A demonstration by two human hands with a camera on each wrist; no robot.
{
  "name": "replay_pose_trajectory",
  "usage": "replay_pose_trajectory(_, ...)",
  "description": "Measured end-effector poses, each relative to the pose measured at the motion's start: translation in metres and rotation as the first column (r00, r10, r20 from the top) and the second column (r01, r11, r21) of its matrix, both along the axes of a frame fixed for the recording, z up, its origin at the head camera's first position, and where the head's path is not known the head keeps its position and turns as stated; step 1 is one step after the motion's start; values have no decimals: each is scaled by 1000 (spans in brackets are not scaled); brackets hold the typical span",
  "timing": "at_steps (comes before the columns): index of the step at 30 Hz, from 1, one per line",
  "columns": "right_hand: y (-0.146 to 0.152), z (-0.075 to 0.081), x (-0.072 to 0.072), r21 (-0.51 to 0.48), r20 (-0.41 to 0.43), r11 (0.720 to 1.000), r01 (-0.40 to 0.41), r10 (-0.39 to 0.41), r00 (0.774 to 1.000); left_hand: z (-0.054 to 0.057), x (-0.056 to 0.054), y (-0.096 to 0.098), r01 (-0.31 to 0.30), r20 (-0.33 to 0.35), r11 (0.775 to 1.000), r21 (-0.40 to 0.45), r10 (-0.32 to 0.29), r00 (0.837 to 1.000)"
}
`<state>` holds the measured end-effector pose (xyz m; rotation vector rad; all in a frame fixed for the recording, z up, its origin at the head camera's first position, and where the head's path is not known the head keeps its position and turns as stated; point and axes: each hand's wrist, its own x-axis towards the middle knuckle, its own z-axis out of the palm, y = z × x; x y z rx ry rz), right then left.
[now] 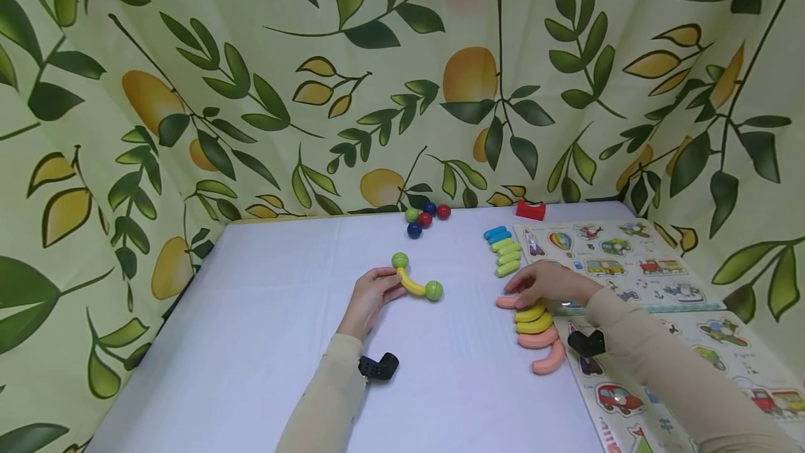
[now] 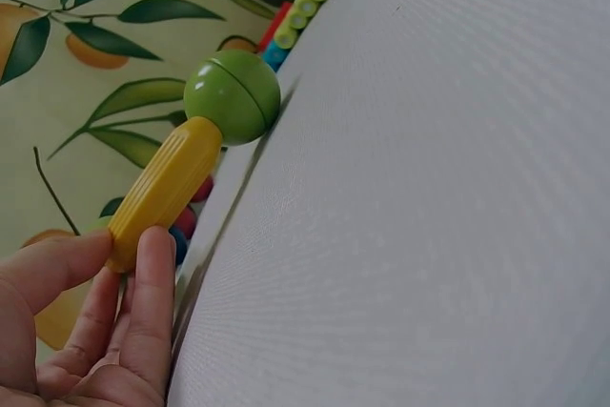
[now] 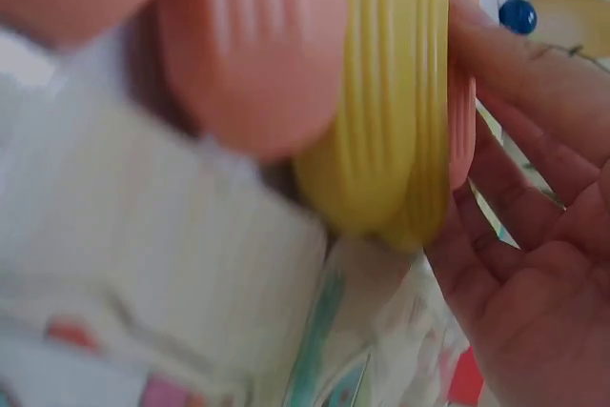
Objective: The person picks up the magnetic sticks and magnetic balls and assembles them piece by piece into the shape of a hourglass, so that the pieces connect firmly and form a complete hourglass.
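Evidently, the left grip [image 1: 371, 297] pinches the yellow bar [image 1: 412, 286] by its left end, thumb opposing fingers, which leaves the right end and its green ball [image 1: 434, 291] free; this is mid-counter [image 1: 264, 313], probably for working room; at right, the right grip [image 1: 547, 284] holds a pink bar [image 1: 506, 302] between thumb and fingers; green bars [image 1: 508, 258] lie grouped by the book [image 1: 619, 310], seemingly for easy picking; loose balls [image 1: 425, 220] cluster at the far side, perhaps to avoid crowding the grips.
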<state>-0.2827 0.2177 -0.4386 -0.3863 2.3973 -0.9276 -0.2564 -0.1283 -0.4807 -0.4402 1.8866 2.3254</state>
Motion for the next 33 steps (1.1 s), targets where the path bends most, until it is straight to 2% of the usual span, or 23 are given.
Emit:
replay_pose_trajectory(8, -26, -3, -4, 43, -64, 999, -27, 30, 998, -1, -1, 0, -6, 2, 1000, -4, 6, 1000)
replay_pose_trajectory(17, -55, -5, -8, 63, -94, 997, -50, 56, 994, -2, -2, 0, -4, 1, 1000, 10, 4, 1000)
replay_pose_trajectory(27, -77, -2, -19, 31, -141, 989, -141, 144, 979, 0, -1, -1, 3, 2, 1000, 0, -3, 1000)
replay_pose_trajectory(33, -88, -1, -19, 32, -129, 990, -135, 138, 982, 0, -1, 0, 2, 4, 1000, -1, -2, 1000)
